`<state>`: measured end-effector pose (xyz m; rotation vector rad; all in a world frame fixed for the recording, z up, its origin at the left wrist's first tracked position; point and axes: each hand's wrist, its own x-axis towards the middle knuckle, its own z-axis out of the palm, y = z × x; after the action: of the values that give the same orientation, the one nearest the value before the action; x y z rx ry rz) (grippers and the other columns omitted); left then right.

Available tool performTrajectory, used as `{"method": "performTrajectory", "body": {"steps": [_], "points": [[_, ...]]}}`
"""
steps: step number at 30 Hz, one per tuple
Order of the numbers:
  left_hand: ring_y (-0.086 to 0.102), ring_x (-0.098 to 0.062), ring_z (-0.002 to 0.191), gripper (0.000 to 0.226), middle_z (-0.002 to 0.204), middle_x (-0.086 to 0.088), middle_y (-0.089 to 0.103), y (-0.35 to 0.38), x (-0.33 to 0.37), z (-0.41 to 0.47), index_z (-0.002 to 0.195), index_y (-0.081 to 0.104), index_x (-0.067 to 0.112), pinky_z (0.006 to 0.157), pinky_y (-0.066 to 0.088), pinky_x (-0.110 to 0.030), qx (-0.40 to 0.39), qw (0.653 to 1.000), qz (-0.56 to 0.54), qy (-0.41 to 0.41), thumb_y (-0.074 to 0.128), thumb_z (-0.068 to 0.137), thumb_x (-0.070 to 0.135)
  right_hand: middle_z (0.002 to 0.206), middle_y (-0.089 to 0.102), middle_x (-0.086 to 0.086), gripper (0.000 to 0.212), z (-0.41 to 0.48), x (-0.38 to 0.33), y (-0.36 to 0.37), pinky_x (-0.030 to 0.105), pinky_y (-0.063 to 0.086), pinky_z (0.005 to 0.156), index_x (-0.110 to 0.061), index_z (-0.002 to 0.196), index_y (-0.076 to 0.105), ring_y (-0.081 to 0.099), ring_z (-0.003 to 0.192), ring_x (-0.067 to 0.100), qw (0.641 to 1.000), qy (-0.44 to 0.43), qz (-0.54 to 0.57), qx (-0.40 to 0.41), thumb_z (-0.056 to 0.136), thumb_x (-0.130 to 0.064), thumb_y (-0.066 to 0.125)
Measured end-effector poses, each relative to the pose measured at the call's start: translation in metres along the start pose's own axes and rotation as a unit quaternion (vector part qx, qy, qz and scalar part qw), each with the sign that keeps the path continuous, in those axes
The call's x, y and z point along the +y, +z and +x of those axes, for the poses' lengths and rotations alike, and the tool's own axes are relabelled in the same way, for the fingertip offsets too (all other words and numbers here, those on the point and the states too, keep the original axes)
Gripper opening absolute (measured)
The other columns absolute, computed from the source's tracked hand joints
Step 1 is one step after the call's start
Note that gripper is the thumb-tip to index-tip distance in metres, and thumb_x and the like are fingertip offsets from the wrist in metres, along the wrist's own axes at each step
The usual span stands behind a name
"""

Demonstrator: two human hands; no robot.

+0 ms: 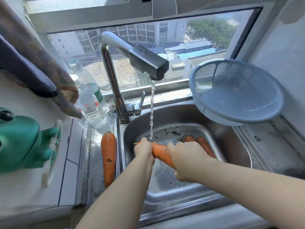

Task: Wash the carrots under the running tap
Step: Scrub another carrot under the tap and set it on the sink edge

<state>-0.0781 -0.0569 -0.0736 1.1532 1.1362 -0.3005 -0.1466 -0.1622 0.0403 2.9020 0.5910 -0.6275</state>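
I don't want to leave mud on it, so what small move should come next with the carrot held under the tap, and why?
Probably turn the carrot between the left hand and right hand. Dark dirt still shows on its middle, while the water lands near its thin end.
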Motion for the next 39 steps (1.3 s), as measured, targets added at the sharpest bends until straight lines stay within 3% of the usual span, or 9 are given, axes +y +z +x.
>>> {"method": "performTrajectory", "body": {"steps": [4, 7, 14, 17, 21, 24, 28, 33, 39], "points": [[0.057, -0.023, 0.067, 0.029, 0.075, -0.01, 0.063, -0.007, 0.012, 0.005, 0.086, 0.061, 0.007, 0.076, 0.049, -0.033, -0.016, 0.991, -0.111, -0.068, 0.038, 0.096, 0.022, 0.081, 0.041, -0.002, 0.036, 0.002, 0.005, -0.004, 0.03, 0.038, 0.061, -0.016, 0.105, 0.04, 0.047, 0.073, 0.021, 1.0, 0.016, 0.017, 0.004, 0.08, -0.028, 0.063], [0.061, -0.018, 0.076, 0.024, 0.084, -0.008, 0.061, -0.01, 0.012, 0.001, 0.108, 0.059, 0.01, 0.071, 0.051, -0.034, -0.105, 0.966, -0.225, -0.075, 0.039, 0.101, 0.023, 0.077, 0.053, -0.002, 0.036, 0.005, 0.02, -0.007, 0.028, 0.045, 0.056, -0.015, 0.097, 0.044, 0.054, 0.066, 0.017, 0.991, 0.044, 0.111, -0.062, 0.074, -0.033, 0.065], [0.058, -0.013, 0.068, 0.034, 0.076, -0.005, 0.059, -0.002, -0.003, -0.011, 0.087, 0.055, 0.006, 0.065, 0.055, -0.028, -0.186, 0.94, -0.273, -0.09, 0.052, 0.097, 0.039, 0.069, 0.068, 0.007, 0.039, 0.012, 0.044, -0.004, 0.019, 0.045, 0.046, -0.006, 0.107, 0.06, 0.063, 0.049, 0.017, 0.825, 0.141, 0.505, -0.211, 0.077, -0.028, 0.072], [0.057, -0.014, 0.066, 0.019, 0.077, -0.006, 0.058, 0.001, -0.005, -0.012, 0.091, 0.055, 0.006, 0.051, 0.057, -0.026, -0.185, 0.95, -0.234, -0.095, 0.058, 0.095, 0.024, 0.074, 0.068, 0.006, 0.042, 0.014, 0.045, -0.002, 0.019, 0.046, 0.046, -0.009, 0.106, 0.06, 0.063, 0.052, 0.016, 0.861, 0.14, 0.444, -0.203, 0.074, -0.034, 0.073], [0.056, -0.019, 0.068, 0.008, 0.08, -0.012, 0.056, 0.004, -0.009, -0.016, 0.102, 0.05, 0.006, 0.062, 0.052, -0.036, -0.203, 0.968, -0.136, -0.055, 0.054, 0.097, 0.012, 0.084, 0.073, 0.007, 0.044, 0.016, 0.04, 0.004, 0.027, 0.051, 0.056, -0.012, 0.098, 0.065, 0.067, 0.062, 0.019, 0.931, 0.12, 0.297, -0.173, 0.065, -0.041, 0.068], [0.059, -0.022, 0.078, 0.029, 0.093, -0.016, 0.057, -0.002, -0.007, -0.014, 0.125, 0.044, 0.003, 0.067, 0.053, -0.038, -0.241, 0.967, -0.083, -0.015, 0.051, 0.098, 0.009, 0.086, 0.064, 0.001, 0.041, 0.012, 0.035, 0.007, 0.024, 0.047, 0.051, -0.015, 0.101, 0.057, 0.062, 0.066, 0.014, 0.963, 0.099, 0.215, -0.125, 0.069, -0.038, 0.068], [0.061, -0.022, 0.081, 0.012, 0.092, -0.015, 0.058, -0.023, 0.004, -0.007, 0.105, 0.051, 0.003, 0.063, 0.06, -0.034, -0.318, 0.946, -0.066, -0.006, 0.048, 0.098, 0.012, 0.082, 0.051, -0.003, 0.039, 0.01, 0.032, 0.008, 0.026, 0.048, 0.049, -0.018, 0.097, 0.046, 0.054, 0.061, 0.011, 0.968, 0.083, 0.217, -0.097, 0.072, -0.037, 0.069], [0.064, -0.027, 0.098, 0.02, 0.105, -0.02, 0.065, -0.041, 0.01, -0.005, 0.113, 0.057, 0.004, 0.08, 0.059, -0.04, -0.358, 0.931, -0.07, -0.015, 0.042, 0.101, 0.009, 0.087, 0.056, -0.002, 0.04, 0.013, 0.038, 0.01, 0.032, 0.055, 0.063, -0.02, 0.095, 0.046, 0.059, 0.073, 0.014, 0.968, 0.081, 0.22, -0.091, 0.068, -0.04, 0.069], [0.064, -0.026, 0.089, 0.016, 0.099, -0.018, 0.063, -0.031, 0.008, -0.013, 0.11, 0.056, 0.003, 0.072, 0.057, -0.039, -0.299, 0.953, -0.046, -0.008, 0.052, 0.097, 0.012, 0.084, 0.052, -0.003, 0.039, 0.007, 0.033, 0.006, 0.035, 0.057, 0.071, -0.02, 0.095, 0.042, 0.059, 0.073, 0.018, 0.981, 0.073, 0.159, -0.082, 0.07, -0.037, 0.066]]}}
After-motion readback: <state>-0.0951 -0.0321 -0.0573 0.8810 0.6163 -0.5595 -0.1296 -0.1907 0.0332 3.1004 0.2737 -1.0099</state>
